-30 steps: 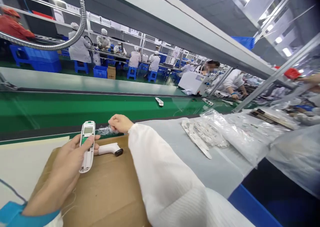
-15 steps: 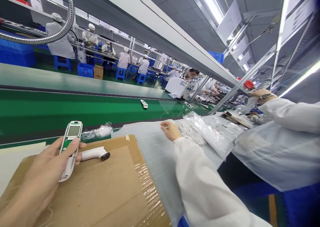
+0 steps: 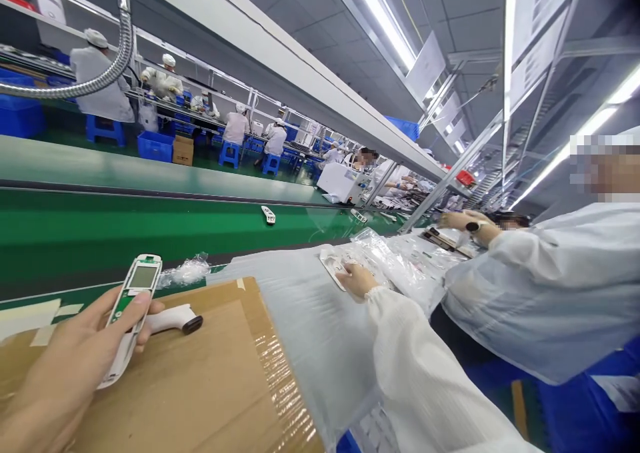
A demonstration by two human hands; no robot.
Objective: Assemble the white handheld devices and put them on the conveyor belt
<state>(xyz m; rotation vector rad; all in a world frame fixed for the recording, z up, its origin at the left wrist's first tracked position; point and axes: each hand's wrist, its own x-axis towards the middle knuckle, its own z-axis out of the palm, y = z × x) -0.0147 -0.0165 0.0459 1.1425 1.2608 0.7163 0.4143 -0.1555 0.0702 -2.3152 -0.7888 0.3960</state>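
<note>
My left hand (image 3: 95, 333) is closed around a white handheld-device half shell (image 3: 135, 290), its grey screen and green circuit board exposed. The thumb lies across the board. A white curved handle-shaped part with a black end (image 3: 175, 318) shows just beyond those fingers, over the cardboard (image 3: 200, 386); whether they touch it I cannot tell. My right hand (image 3: 359, 281), in a white sleeve, is at a batch of small white parts (image 3: 333, 266) on the pale sheet-covered bench (image 3: 300, 320). Its fingers are bent and close together; anything between their tips is hidden.
A green conveyor belt (image 3: 215, 230) runs beyond the bench, carrying a white device (image 3: 269, 214). Crumpled clear plastic (image 3: 187, 271) lies by the cardboard, and clear bags (image 3: 383, 256) lie beyond my right hand. A co-worker in white (image 3: 540, 293) works at the right.
My right hand has come down onto the small white parts and its fingers have drawn in. My left hand still holds the half shell. The view has swung to the right.
</note>
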